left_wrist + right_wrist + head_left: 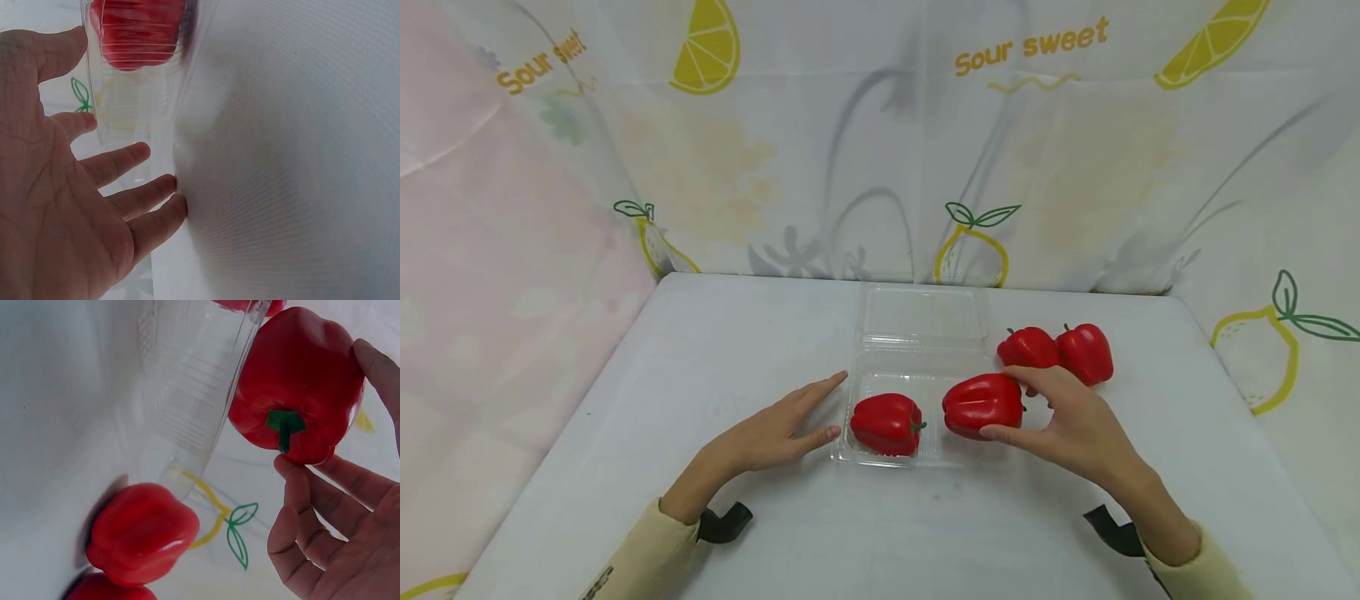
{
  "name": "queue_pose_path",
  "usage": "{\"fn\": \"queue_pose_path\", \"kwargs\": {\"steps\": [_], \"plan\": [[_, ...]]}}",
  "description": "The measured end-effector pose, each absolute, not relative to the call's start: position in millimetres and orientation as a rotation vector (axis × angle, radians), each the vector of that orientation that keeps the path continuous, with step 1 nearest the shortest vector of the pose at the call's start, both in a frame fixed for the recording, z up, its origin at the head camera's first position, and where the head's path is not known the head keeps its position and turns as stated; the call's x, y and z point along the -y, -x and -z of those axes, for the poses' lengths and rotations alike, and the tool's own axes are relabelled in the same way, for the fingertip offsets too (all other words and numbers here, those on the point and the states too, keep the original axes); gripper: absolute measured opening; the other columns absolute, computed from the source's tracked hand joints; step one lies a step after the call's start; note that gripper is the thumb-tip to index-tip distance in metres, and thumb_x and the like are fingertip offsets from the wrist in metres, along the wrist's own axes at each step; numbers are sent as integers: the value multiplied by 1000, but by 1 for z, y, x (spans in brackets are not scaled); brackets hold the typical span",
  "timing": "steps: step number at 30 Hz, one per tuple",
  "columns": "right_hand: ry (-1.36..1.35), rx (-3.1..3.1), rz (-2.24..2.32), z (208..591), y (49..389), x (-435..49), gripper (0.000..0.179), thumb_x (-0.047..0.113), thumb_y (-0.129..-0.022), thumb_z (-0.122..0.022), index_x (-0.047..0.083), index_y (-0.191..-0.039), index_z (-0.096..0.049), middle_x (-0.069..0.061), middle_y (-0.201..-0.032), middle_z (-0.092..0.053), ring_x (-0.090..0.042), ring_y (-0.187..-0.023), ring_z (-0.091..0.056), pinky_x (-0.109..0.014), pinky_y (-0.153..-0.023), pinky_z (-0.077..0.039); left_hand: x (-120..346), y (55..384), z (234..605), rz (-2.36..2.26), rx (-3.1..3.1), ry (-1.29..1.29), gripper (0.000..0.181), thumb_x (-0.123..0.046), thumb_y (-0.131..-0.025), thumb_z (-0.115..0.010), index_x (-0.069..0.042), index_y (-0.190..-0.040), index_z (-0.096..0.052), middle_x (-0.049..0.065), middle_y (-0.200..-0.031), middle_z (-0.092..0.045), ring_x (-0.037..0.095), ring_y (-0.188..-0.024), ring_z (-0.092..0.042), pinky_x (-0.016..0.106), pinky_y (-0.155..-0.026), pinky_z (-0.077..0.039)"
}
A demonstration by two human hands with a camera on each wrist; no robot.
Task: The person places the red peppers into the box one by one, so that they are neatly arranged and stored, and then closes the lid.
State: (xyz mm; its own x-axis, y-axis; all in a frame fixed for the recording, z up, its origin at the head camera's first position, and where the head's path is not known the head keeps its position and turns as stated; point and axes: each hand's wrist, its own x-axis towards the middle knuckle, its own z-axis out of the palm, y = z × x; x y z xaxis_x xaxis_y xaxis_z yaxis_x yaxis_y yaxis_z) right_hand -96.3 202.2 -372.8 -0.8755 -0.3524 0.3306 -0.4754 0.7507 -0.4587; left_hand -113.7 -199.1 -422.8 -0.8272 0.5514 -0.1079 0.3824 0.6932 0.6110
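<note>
My right hand (1078, 425) grips a red bell pepper (981, 406) between thumb and fingertips, over the right part of a clear plastic clamshell box (928, 457). In the right wrist view this held pepper (297, 375) shows its green stem and overlaps the box's rim. Another red pepper (886, 424) lies on its side in the left part of the box. Fingers spread and straight, my left hand (767, 429) stays beside the box's left edge and holds nothing. In the left wrist view its thumb tip is right at the clear wall (94, 81).
Two more red peppers (1028, 347) (1086, 353) lie side by side on the white table (737, 333), right of the box. The box's lid (925, 315) lies open toward the back. Behind the table hangs a lemon-print cloth (850, 150).
</note>
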Motion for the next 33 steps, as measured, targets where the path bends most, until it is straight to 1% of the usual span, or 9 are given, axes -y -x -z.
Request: {"fn": "queue_pose_path", "kwargs": {"steps": [3,7,10,14,20,27,33], "plan": [[-647,2743,-817,374,96,-198,75,49,-64,-90,17,-126,-64,7,-95,-58,-13,-85,-54,-28,-61,-52,199,114,423,-851,-2622,-735,77,-60,-94,-52,-34,-158,-19,-6,-159,-26,22,-145,-26,55,-110,-33],[-663,2738,-827,378,95,-192,77,47,-63,-92,16,-127,-64,8,-96,-60,-15,-84,-57,-30,-61,-54,199,114,423,-853,-2621,-738,77,-60,-94,-53,-32,-158,-20,-5,-159,-26,22,-145,-26,55,-110,-33],[-675,2741,-818,382,95,-188,76,49,-63,-91,18,-127,-64,10,-95,-60,-15,-84,-57,-29,-62,-53,199,114,423,-854,-2622,-742,77,-60,-94,-53,-31,-158,-20,-4,-159,-26,23,-144,-27,55,-109,-33],[-679,2759,-794,385,93,-185,75,53,-65,-89,19,-126,-64,11,-94,-60,-14,-83,-56,-25,-61,-51,199,114,423,-853,-2622,-739,77,-60,-94,-53,-32,-158,-20,-4,-159,-27,23,-144,-27,56,-109,-34],[-679,2758,-732,390,91,-181,74,52,-65,-89,16,-125,-65,10,-96,-63,-10,-82,-54,-24,-60,-51,199,114,423,-858,-2621,-745,78,-59,-94,-53,-30,-158,-21,-4,-159,-27,23,-144,-27,55,-109,-33],[-682,2765,-701,395,90,-178,75,50,-65,-89,13,-125,-65,6,-102,-66,-14,-84,-57,-26,-62,-52,199,114,423,-866,-2617,-752,77,-58,-94,-53,-30,-159,-20,-3,-159,-27,24,-144,-27,56,-110,-33],[-685,2756,-695,399,89,-176,74,51,-64,-89,13,-123,-66,5,-102,-67,-17,-88,-59,-28,-65,-54,199,114,423,-868,-2618,-749,77,-58,-95,-53,-31,-158,-20,-3,-159,-27,24,-145,-27,56,-110,-33]]}}
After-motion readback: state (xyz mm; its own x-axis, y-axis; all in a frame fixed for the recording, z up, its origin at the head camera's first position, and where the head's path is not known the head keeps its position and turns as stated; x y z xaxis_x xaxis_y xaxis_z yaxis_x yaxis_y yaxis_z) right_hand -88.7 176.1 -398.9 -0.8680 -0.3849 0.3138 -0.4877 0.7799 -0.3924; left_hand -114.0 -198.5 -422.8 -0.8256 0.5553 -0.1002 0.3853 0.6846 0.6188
